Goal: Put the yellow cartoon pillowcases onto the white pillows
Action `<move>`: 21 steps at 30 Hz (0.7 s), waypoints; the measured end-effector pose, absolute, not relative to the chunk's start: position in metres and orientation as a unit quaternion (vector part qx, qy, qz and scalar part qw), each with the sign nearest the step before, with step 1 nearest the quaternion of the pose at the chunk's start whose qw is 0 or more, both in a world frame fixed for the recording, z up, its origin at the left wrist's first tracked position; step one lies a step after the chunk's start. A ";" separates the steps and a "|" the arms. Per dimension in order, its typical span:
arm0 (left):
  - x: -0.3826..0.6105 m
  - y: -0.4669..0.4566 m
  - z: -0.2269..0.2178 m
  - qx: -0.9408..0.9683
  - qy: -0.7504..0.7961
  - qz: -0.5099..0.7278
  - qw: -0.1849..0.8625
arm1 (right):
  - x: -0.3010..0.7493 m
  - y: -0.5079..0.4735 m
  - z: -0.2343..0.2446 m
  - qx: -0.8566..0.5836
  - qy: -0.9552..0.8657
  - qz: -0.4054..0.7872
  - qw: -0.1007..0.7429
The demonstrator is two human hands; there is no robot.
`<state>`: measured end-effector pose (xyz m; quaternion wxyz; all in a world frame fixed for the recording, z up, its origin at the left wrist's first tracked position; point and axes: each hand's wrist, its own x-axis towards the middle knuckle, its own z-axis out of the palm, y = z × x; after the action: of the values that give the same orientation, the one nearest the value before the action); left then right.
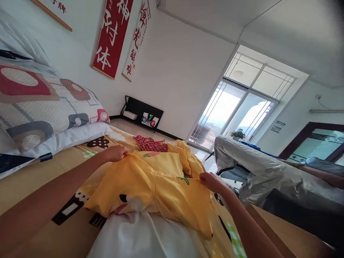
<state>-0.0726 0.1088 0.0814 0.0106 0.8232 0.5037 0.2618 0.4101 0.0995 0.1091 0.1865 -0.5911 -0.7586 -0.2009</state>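
Observation:
A pair of yellow shorts with a centre seam and printed patches is stretched between my hands over the bed. My left hand pinches one upper corner of the shorts. The opposite upper corner is gripped by my right hand. Just beyond lies a folded yellow garment with a carrot print. A red plaid cloth rests crumpled behind it. White fabric shows below the shorts, close to me.
The patterned bedspread spreads under the clothes. Pillows are stacked at left. On the right stands a plastic-covered piece of furniture, with another person's arm above it. A black rack stands by the far wall.

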 end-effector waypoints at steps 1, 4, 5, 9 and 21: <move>-0.065 0.117 0.076 0.807 0.518 0.284 -0.008 | 0.402 0.111 0.111 -0.608 -0.744 -0.213 0.175; -0.050 0.127 0.054 0.746 0.554 0.360 -0.084 | 0.389 0.128 0.101 -0.653 -0.699 -0.248 0.156; -0.049 0.124 0.046 0.733 0.557 0.374 -0.108 | 0.388 0.126 0.095 -0.658 -0.696 -0.249 0.147; -0.066 0.074 0.005 0.783 0.488 0.344 -0.172 | 0.410 0.080 0.046 -0.611 -0.748 -0.229 0.122; -0.098 -0.085 -0.087 0.885 0.373 0.269 -0.072 | 0.396 -0.100 -0.074 -0.433 -0.888 -0.109 0.105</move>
<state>-0.0976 -0.0846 -0.0867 -0.0715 0.8850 0.3731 0.2693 0.3964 -0.1002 -0.0737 0.1047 -0.4332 -0.8885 -0.1094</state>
